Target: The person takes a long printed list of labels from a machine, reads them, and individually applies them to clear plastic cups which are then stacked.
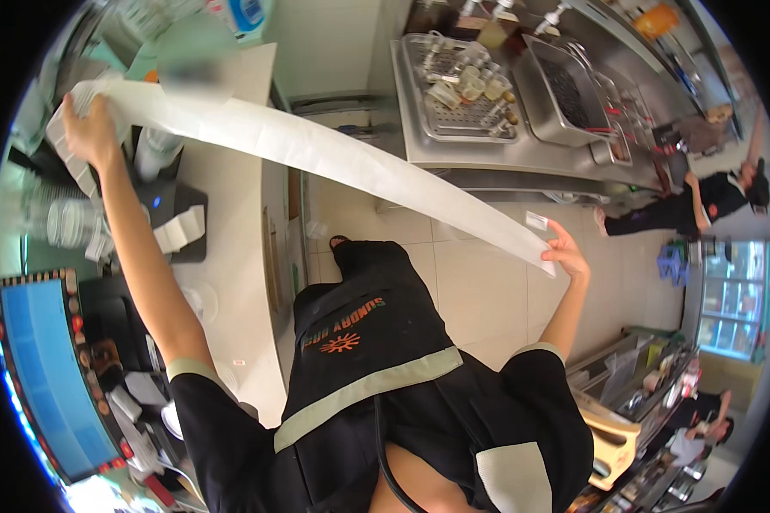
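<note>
A long white paper strip (333, 157), apparently label backing, stretches diagonally across the view between my two hands. My left hand (90, 131) grips its upper left part, where more folded strip (67, 157) hangs over the wrist side. Pinched in my right hand (568, 253) is the strip's lower right end. A small label (536, 220) with print sits at the tip of a raised right finger. Below my left hand, a black printer (189, 195) with a blue light stands on the counter, and a short run of white labels (181, 229) extends from it.
A steel counter (417, 138) holds a perforated tray (459, 122) of small containers and a steel pan (568, 96) of dark pieces. Transparent cups (70, 221) and a screen (58, 378) are at left. A person in dark clothes (693, 205) stands far right; others work lower right near a yellow stool (606, 442).
</note>
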{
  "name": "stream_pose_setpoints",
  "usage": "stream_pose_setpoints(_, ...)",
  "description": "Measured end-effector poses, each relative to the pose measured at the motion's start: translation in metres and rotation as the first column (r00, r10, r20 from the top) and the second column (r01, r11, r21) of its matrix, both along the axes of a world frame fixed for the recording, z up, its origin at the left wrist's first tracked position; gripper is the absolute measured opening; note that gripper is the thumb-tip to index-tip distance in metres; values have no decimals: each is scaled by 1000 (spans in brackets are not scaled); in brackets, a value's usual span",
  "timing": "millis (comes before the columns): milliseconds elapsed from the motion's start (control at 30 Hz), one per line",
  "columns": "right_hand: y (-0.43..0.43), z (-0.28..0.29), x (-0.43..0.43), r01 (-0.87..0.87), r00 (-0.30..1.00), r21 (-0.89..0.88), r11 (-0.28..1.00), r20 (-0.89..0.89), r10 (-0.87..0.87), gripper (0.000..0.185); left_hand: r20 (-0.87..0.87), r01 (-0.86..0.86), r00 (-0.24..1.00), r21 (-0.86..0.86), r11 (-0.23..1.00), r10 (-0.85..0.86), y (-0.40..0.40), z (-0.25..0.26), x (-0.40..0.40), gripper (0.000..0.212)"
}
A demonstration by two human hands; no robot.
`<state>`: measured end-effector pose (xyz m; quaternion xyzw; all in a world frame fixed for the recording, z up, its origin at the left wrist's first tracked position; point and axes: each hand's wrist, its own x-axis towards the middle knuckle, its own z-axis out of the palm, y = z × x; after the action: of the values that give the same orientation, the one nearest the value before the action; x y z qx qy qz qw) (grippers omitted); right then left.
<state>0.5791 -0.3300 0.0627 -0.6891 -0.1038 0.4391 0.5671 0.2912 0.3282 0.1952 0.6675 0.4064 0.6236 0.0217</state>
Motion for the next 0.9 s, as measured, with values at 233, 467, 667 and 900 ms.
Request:
stream_pose_setpoints(233, -54, -74, 23, 606, 777, -772, -191, 523, 350, 78, -122, 115, 985, -53, 992, -120, -83, -60, 62, 41)
stream_pose_setpoints(467, 291, 7, -21, -42, 432, 172, 984, 891, -138, 65, -364, -24, 248, -929, 370, -897, -249, -303, 39, 46)
stream_pose_setpoints(667, 525, 83, -120, -525, 398, 228, 820, 917, 0, 77, -19, -225, 353, -972, -66, -935, -241, -306, -56, 50)
stream_pose_setpoints(900, 562, 99, -171, -530, 430, 92, 843, 886, 173, 89, 173, 252, 767, -967, 43, -618, -266, -217, -87, 40)
